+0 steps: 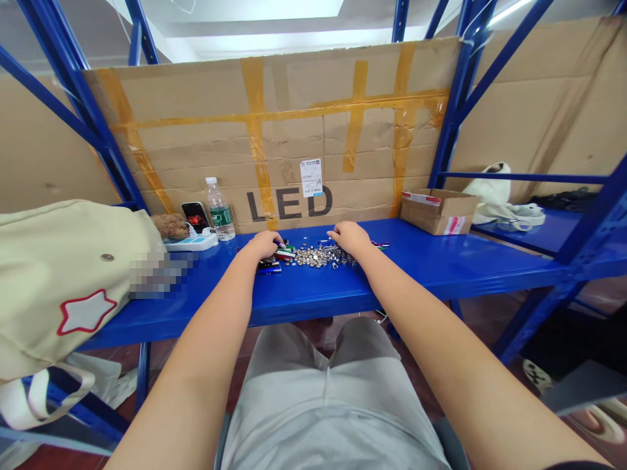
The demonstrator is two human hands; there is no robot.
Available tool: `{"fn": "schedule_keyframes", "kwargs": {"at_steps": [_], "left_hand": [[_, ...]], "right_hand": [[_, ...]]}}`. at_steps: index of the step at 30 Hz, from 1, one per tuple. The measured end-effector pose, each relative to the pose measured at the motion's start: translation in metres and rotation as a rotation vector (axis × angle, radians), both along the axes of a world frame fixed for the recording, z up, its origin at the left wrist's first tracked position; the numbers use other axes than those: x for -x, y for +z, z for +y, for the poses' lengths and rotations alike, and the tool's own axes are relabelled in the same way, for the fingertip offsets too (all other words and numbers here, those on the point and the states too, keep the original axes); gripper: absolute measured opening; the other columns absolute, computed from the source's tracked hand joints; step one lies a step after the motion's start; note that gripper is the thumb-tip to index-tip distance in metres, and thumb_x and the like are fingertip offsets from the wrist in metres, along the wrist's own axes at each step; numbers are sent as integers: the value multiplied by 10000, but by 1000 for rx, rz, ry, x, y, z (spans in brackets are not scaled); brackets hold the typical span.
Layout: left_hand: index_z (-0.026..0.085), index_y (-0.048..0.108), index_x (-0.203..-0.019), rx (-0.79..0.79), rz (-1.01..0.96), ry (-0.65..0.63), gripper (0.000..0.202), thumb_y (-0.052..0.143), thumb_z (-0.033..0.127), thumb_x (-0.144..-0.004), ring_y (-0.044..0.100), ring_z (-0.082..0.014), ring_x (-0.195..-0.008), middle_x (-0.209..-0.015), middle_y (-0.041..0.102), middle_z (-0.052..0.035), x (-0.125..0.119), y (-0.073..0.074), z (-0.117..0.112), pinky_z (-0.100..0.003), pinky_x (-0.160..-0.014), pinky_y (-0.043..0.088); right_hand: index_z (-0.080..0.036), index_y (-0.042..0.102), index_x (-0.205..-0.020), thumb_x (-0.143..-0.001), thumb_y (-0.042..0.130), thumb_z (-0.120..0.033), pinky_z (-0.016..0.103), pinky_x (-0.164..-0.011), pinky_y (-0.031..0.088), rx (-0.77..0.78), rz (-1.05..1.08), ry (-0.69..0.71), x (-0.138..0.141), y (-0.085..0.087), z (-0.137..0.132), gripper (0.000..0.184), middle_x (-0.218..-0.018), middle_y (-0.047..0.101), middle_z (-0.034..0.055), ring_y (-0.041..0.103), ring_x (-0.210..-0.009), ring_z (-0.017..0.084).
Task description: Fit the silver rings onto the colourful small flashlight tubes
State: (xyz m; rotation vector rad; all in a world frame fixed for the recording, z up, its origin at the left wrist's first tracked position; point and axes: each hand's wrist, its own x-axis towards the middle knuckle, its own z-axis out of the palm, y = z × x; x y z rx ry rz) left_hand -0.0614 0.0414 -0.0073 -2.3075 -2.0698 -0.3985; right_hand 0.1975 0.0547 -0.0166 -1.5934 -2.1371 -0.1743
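Bright, even light from a ceiling panel (230,16) ahead of the fingers (337,230) casts only soft shadows beneath them, a faint sheen lies on the blue steel shelf (455,261) to their right, the shelf uprights (458,111) bow toward the wide-angle edges, and a pixelated patch (161,275) blurs the view left of them.

The single view comes from a camera worn on the person's head, facing forward and tilted down. Its wide lens looks over the person's lap, with the grey shorts (313,398) close along the bottom edge. The arms (206,365) rise from the lower corners, placing the left hand (264,245) and right hand (350,237) near the frame's centre, at about arm's reach. Beyond them, the view crosses the blue steel shelf (441,261) to the far cardboard sheet (274,137), with the ceiling (245,32) along the top.
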Motion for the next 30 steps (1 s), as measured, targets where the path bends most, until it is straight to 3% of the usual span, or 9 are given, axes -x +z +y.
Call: {"fn": "schedule_keyframes", "kwargs": {"at_steps": [3, 10, 20, 30], "left_hand": [[251, 734, -1037, 23, 6, 8, 436, 494, 91, -710, 653, -210, -866, -1115, 711, -53, -1, 2, -1, -258, -725, 502], [226, 740, -1013, -38, -6, -41, 387, 491, 122, -735, 625, -226, -1063, -1155, 706, -46, -4, 2, -2, -254, -881, 479], [218, 731, -979, -59, -31, -89, 291, 519, 214, -779, 633, -217, -1034, -1111, 717, -44, -4, -1, 2, -256, -897, 475], [228, 711, -963, -71, -14, -89, 259, 493, 254, -826, 635, -222, -1035, -1137, 702, -29, -9, 0, -1, -313, -966, 456]], "right_hand": [[-179, 727, -865, -924, 491, -389, 268, -694, 423, 5, 9, -6, -1, 0, 0, 322, -981, 718, 129, 632, -897, 217], [-179, 740, -872, -894, 546, -353, 270, -700, 432, 45, 16, -30, -6, 1, 1, 260, -986, 724, 122, 640, -900, 219], [-188, 749, -887, -869, 584, -357, 281, -747, 463, 118, -93, -39, -2, -2, 5, 236, -968, 727, 125, 656, -919, 229], [-214, 732, -964, -889, 548, -372, 267, -798, 467, 62, -142, -29, 1, -11, 19, 254, -1058, 713, 90, 639, -986, 209]]}}
